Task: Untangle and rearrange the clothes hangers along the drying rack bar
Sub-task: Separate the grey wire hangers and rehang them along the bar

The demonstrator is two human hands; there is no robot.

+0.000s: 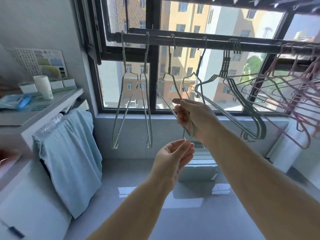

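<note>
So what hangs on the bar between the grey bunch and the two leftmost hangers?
Head view: the hanger gripped by the right hand, and one more single hanger beside it.

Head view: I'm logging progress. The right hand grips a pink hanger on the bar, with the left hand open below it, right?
Wrong colour: the head view shows the right hand gripping a grey hanger on the bar, with the left hand open below it. The pink hangers hang further right.
</note>
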